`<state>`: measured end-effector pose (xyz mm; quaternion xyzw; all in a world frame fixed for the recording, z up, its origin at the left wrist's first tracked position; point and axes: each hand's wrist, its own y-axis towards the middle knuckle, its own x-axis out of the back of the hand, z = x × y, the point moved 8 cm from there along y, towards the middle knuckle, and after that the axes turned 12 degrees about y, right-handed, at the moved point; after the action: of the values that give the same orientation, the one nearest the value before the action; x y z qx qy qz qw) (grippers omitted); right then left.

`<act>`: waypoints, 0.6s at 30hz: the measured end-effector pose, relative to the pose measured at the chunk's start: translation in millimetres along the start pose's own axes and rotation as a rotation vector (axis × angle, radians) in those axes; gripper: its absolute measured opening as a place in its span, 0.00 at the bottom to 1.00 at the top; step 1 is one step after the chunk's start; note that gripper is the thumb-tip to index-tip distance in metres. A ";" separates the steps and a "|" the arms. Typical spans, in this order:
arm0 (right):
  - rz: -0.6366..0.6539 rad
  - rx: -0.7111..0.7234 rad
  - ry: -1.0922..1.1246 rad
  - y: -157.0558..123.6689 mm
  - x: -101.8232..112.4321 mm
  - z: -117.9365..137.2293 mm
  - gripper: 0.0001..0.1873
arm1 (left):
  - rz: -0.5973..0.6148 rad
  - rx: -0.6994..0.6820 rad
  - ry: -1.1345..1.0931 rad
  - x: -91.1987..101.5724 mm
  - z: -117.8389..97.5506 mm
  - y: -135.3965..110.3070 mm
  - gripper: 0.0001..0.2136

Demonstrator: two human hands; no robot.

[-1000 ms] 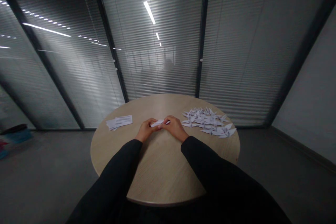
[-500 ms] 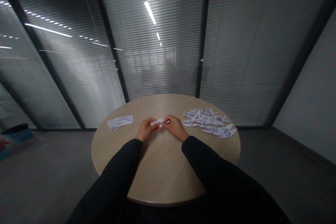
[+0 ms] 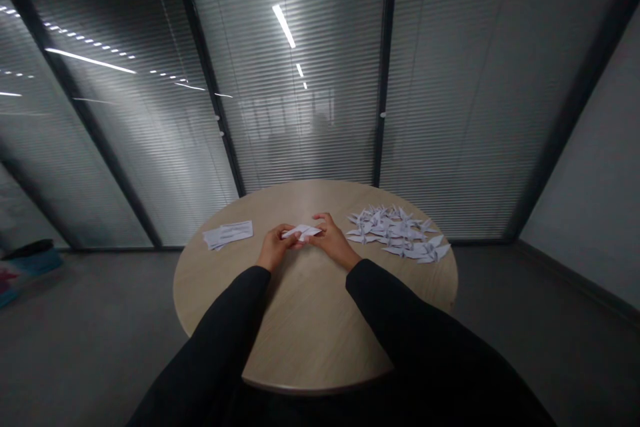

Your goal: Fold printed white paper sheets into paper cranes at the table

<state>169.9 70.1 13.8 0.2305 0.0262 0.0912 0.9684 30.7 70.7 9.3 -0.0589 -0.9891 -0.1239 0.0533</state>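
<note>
A small folded piece of white paper (image 3: 301, 232) is held between both hands above the middle of a round wooden table (image 3: 300, 320). My left hand (image 3: 273, 249) pinches its left end with closed fingers. From the right, my right hand (image 3: 333, 240) grips the other end, with one finger raised over the paper. Both arms wear black sleeves.
A heap of several folded white paper cranes (image 3: 397, 232) lies on the table's right side. A small stack of flat paper sheets (image 3: 228, 234) lies at the left. Glass walls with blinds (image 3: 300, 80) stand behind the table. Grey floor surrounds it.
The folded paper has been lifted slightly and turned between the hands, and my right hand's fingers have opened up over it. The rest has not moved.
</note>
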 end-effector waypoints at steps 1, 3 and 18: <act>0.006 -0.005 0.027 -0.4 -0.6 0.5 0.28 | 0.001 0.001 0.005 0.2 -0.1 0.0 0.20; 0.013 -0.005 0.058 -1.4 -1.4 4.1 0.27 | 0.001 0.007 0.014 0.5 0.3 0.1 0.19; 0.052 -0.081 0.172 -4.5 -5.2 11.5 0.24 | 0.010 -0.068 0.046 2.1 -6.5 0.3 0.21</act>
<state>166.6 60.0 22.0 0.1832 0.0994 0.1366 0.9685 29.3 69.6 15.9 -0.0628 -0.9825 -0.1584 0.0747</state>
